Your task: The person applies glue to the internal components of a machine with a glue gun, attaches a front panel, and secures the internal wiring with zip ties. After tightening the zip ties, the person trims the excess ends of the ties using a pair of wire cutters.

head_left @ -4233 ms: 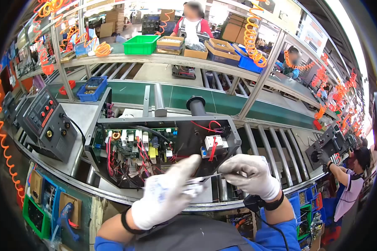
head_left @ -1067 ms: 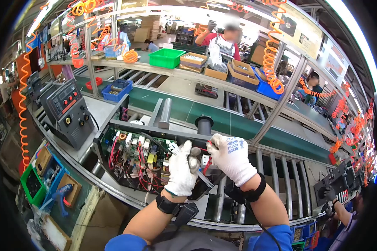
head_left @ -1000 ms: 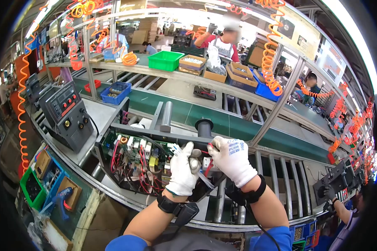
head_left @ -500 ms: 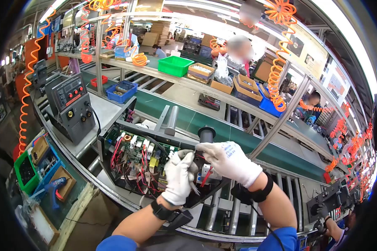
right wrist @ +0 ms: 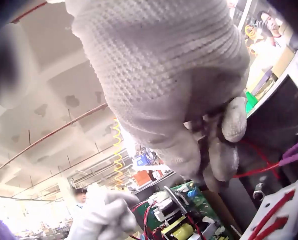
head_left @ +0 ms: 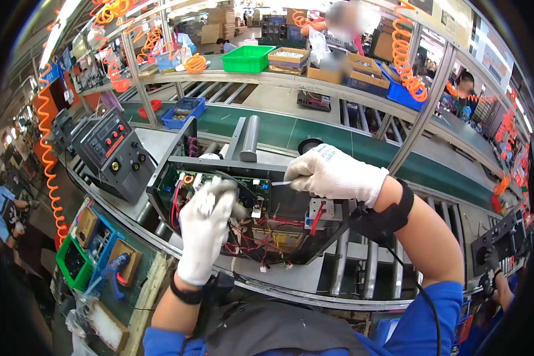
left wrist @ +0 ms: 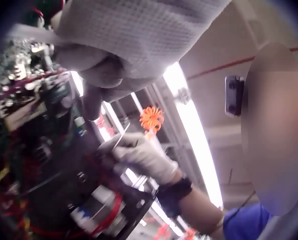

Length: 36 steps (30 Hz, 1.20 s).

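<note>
An open black metal case (head_left: 332, 237) lies before me, with a green circuit board (head_left: 266, 199), red wires and a white block (head_left: 331, 207) inside. My gloved left hand (head_left: 204, 228) is over the board's left part, fingers curled around a bundle of thin white cable ties; a pale strip (left wrist: 34, 33) shows beside it in the left wrist view. At the case's back rim, my gloved right hand (head_left: 335, 173) pinches one thin white cable tie (head_left: 280, 183), its end pointing left. In the right wrist view the right fingers hide most of that tie.
A finished-looking machine with a control panel (head_left: 115, 154) stands to the left. Metal rollers (head_left: 371, 267) run to the right, a green conveyor belt (head_left: 273, 127) behind. Parts bins (head_left: 71, 261) and a blue tool (head_left: 114, 273) lie at lower left. Orange coiled hoses (head_left: 406, 59) hang overhead.
Both hands were together at the red wires near the white block. The left has moved left over the board; the right has drawn back and up with the tie. The head view has shifted.
</note>
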### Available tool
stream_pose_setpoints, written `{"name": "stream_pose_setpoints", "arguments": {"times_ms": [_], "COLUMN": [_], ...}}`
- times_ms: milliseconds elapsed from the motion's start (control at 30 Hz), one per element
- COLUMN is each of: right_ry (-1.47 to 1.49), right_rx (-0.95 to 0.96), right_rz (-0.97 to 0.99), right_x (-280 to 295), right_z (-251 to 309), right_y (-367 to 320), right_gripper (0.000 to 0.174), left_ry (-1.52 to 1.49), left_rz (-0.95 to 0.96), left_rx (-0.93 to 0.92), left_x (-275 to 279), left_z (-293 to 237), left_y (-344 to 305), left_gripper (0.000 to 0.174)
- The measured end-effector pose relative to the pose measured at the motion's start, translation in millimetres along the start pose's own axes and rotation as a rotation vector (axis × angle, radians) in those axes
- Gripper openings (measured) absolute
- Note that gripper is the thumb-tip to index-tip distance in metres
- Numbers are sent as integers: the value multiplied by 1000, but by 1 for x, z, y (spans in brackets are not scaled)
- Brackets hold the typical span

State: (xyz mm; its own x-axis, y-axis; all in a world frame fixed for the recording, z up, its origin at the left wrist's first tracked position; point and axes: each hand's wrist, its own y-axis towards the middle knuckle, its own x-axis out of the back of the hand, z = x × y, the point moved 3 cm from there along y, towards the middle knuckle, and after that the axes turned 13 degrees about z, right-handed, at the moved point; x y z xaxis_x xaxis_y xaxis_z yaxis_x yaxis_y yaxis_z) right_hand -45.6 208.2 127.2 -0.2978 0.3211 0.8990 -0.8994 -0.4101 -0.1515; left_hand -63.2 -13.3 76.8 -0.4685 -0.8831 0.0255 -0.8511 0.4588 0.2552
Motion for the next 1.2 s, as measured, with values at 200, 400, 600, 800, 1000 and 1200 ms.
{"name": "stream_pose_setpoints", "arguments": {"times_ms": [200,400,600,800,1000,1200], "right_ry": [-215,-291,-268,-357,-425,-506], "right_rx": [-105,-46,-19,-9,-83,-98], "right_rz": [194,187,188,165,228,224], "right_x": [0,1,-1,-4,-3,-8], "right_z": [18,20,17,15,23,22], "right_y": [4,0,2,3,5,6], "right_gripper": [13,13,12,10,8,8], "left_ry": [622,-215,-323,-829,-588,-323], "left_rz": [131,68,37,305,347,255], "left_rx": [48,342,387,367,349,313], "left_x": [-19,-42,-45,-55,-51,-45], "left_z": [107,124,111,114,83,65], "left_y": [-31,-18,-31,-40,-29,-16], "left_gripper": [43,12,12,30,39,27]}}
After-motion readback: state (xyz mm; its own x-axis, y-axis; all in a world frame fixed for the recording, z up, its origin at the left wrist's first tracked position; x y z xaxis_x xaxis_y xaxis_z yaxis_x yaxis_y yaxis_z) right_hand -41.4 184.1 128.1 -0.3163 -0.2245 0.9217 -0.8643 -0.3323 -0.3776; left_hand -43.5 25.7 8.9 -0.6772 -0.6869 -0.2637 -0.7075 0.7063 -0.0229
